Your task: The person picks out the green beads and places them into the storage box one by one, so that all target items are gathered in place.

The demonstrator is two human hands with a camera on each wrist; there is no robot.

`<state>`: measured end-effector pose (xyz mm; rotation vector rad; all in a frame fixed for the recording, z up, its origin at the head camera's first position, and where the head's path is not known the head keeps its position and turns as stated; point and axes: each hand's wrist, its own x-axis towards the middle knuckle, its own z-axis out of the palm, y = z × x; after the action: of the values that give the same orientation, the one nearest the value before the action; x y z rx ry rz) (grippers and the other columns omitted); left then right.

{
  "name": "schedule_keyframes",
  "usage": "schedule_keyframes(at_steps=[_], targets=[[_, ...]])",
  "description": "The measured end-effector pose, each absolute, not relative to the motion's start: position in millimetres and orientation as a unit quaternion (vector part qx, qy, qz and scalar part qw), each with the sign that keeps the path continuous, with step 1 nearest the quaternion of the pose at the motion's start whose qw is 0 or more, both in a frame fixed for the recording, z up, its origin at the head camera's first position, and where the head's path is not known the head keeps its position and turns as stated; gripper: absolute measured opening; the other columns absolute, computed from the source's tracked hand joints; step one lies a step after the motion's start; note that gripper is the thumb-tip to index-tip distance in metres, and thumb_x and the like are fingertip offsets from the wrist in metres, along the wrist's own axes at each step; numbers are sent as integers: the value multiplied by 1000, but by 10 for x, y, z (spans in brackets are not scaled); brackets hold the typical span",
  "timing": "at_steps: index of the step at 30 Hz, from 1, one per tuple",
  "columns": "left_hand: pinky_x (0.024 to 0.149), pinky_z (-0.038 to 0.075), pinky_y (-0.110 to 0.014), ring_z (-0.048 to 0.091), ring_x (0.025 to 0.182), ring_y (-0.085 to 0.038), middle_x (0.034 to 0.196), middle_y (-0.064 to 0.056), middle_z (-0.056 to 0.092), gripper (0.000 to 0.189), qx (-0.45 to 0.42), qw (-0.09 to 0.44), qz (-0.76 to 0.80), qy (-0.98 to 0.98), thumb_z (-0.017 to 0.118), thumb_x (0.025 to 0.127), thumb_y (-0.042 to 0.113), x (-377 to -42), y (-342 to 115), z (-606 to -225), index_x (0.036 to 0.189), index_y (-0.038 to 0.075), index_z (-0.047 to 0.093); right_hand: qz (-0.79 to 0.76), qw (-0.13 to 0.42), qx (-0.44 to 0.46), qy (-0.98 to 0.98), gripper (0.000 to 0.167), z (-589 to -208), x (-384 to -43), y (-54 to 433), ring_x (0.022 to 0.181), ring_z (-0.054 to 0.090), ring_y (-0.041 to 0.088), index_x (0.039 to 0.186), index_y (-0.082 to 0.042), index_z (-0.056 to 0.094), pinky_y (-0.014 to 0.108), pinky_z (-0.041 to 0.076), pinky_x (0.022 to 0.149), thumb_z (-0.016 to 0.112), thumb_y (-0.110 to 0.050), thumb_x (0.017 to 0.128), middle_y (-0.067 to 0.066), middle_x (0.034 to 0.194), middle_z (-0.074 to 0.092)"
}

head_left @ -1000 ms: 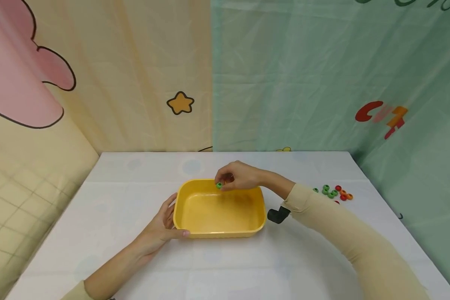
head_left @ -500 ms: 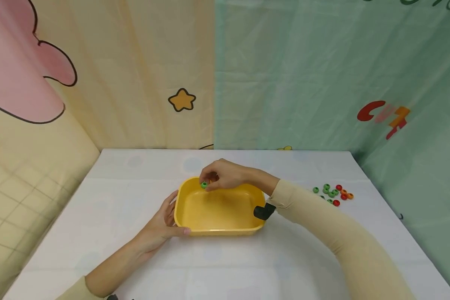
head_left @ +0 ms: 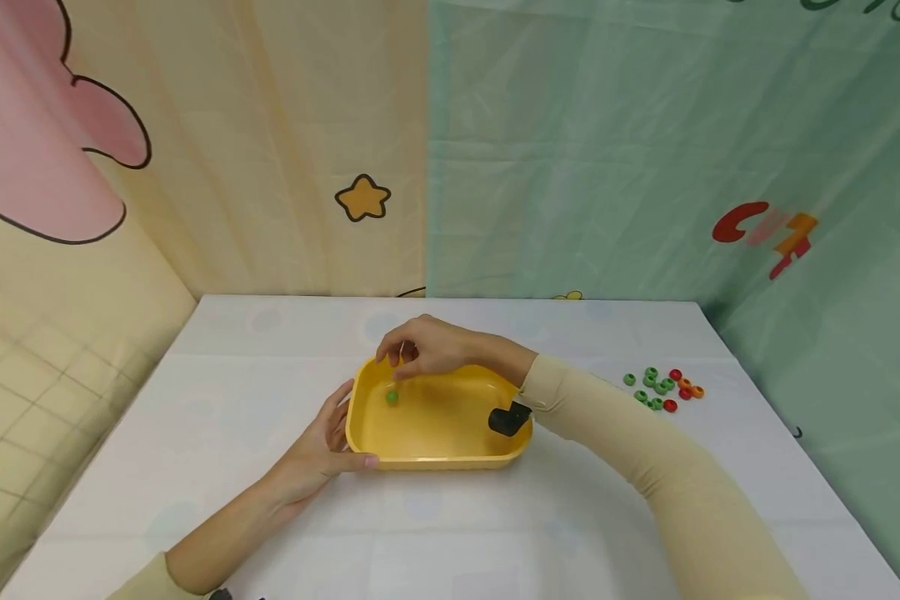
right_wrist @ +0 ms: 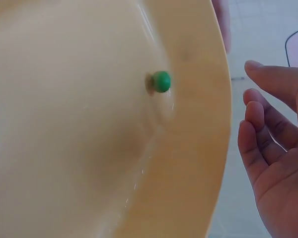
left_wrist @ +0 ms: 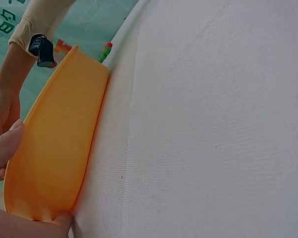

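Observation:
A yellow plastic tub [head_left: 450, 429] stands on the table. My left hand [head_left: 322, 446] holds its left end, thumb at the front rim and fingers along the outer side; in the left wrist view, fingers touch the tub's wall [left_wrist: 59, 134]. One green bead [head_left: 392, 397] is inside the tub near its left end, and the right wrist view shows the bead [right_wrist: 162, 81] clear of any fingers. Above the back left rim is my right hand [head_left: 427, 346], its thumb and fingers apart with nothing between them.
Several green beads [head_left: 661, 387], red beads [head_left: 671, 406] and orange beads [head_left: 698, 392] lie loose on the white-covered table [head_left: 450, 533], right of the tub. A black wrist device [head_left: 508, 419] on the right sleeve overhangs the tub's right end. Printed curtains hang behind.
My right hand has moved left over the tub and let go of the green bead, which has dropped inside. The left hand keeps its hold on the tub.

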<state>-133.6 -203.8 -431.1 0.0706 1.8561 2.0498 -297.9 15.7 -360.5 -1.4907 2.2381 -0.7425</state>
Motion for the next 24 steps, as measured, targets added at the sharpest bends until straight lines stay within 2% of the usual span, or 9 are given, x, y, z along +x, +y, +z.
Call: schedule_keyframes(at_steps=[10, 24], targets=[[122, 20, -43, 9, 157, -31, 172, -8, 5, 119, 20, 184, 722, 667, 83, 84, -2, -1356, -2041, -4305, 167, 23, 0, -263, 184, -520, 792, 27, -3539, -3007, 256, 84, 60, 14, 120, -1, 72, 22, 55, 80, 76, -11, 95, -1, 95, 67], [120, 27, -40, 13, 156, -31, 172, -9, 8, 118, 7, 185, 727, 661, 83, 84, -3, -1347, -2018, -4309, 167, 24, 2, -269, 170, -497, 807, 26, -3526, -3006, 565, 85, 61, 15, 118, 0, 73, 24, 57, 82, 77, -11, 94, -2, 93, 67]])
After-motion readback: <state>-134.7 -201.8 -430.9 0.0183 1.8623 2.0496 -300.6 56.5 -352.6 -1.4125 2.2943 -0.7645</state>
